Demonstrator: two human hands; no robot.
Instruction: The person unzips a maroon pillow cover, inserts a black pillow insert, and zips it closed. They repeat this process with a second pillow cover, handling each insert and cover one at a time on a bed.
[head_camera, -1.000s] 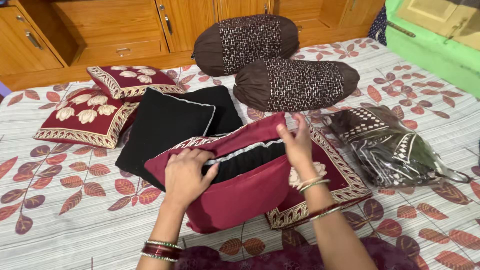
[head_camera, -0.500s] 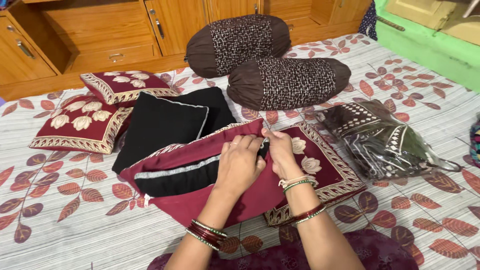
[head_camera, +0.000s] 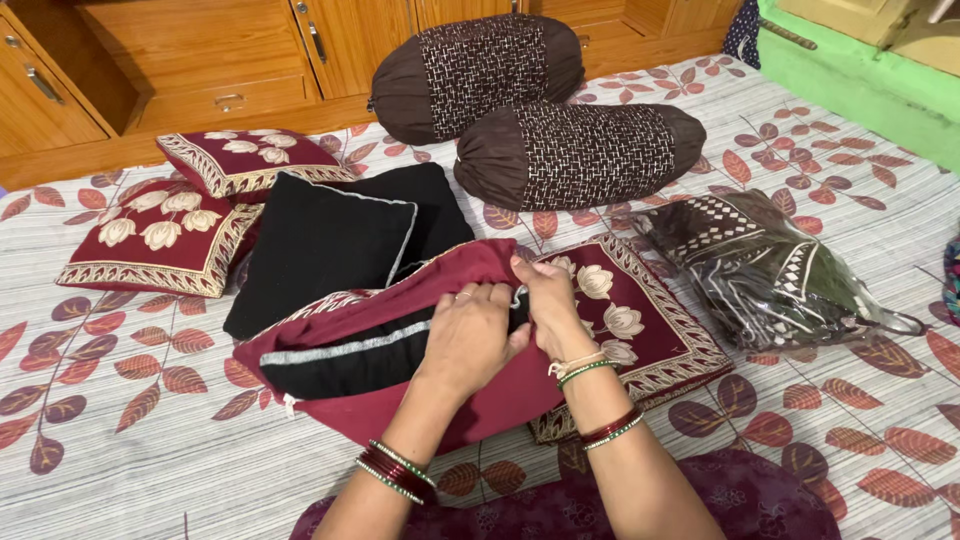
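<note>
Two hands work one spot, the right end of the open mouth of a maroon cushion cover (head_camera: 400, 400) lying on the leaf-print bedsheet (head_camera: 130, 450) in front of the person, with a black cushion (head_camera: 350, 360) half showing through the gap. Left hand (head_camera: 470, 335) lies curled over the upper edge of the opening, fingers bent down and closed onto the fabric, pinching it. Right hand (head_camera: 545, 300) sits just beside it, touching, fingertips nipped on the same edge near a small white tag or zip pull, too small to tell which. Both hands are closed, close together, clamped on cloth. To do this well, judging from the frame: keep the two edges pulled taut and aligned, tuck the black filling below the seam so it doesn't catch, and hold the fabric flat just behind the pull. Around: a flat maroon floral cover (head_camera: 640, 320) under the right wrist, another black cushion (head_camera: 320, 240) behind, two maroon floral cushions (head_camera: 160, 235) left, two brown bolsters (head_camera: 580, 150) further back, a plastic-wrapped fabric pack (head_camera: 780, 275) right.
</note>
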